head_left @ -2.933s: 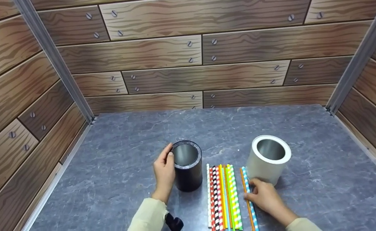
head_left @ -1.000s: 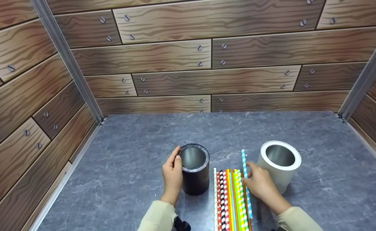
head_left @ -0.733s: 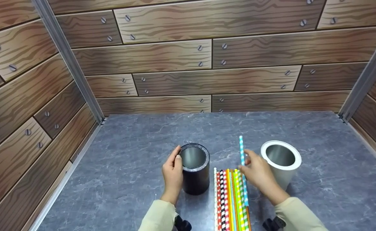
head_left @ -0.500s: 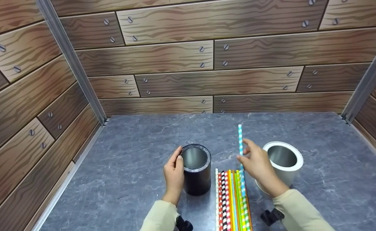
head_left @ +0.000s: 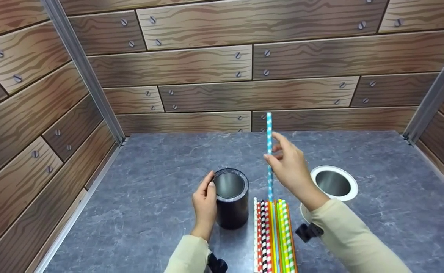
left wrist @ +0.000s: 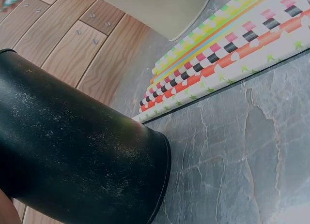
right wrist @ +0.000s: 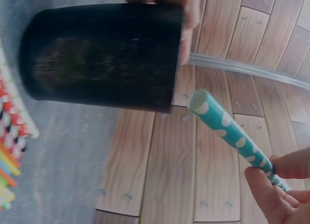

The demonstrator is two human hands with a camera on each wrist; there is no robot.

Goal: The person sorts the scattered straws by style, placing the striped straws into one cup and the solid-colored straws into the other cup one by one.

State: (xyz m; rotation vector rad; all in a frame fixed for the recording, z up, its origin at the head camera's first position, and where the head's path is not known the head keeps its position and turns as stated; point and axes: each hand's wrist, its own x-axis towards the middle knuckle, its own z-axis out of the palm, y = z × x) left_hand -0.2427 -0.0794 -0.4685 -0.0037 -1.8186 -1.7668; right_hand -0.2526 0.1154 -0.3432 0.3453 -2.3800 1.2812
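A blue paper straw with white dots (head_left: 269,125) stands nearly upright in the head view, pinched between the thumb and fingers of my right hand (head_left: 293,167). Its lower end is above the far end of a row of colourful straws (head_left: 273,239). My left hand (head_left: 204,203) grips the left side of a black cup (head_left: 232,214), near the rim. The cup stands upright on the table. In the right wrist view the dotted straw (right wrist: 230,132) points toward the mouth side of the black cup (right wrist: 101,59), apart from it.
A white cup (head_left: 352,186) stands at the right, partly hidden by my right forearm. The straws in the row lie side by side on the grey marbled table (head_left: 149,189). Wood-patterned walls (head_left: 206,64) with metal corner posts enclose the table.
Earlier, my right hand picked up the dotted straw beside the row, leaving an orange straw alongside the others. It has since raised the straw and moved leftward. My left hand stays on the black cup.
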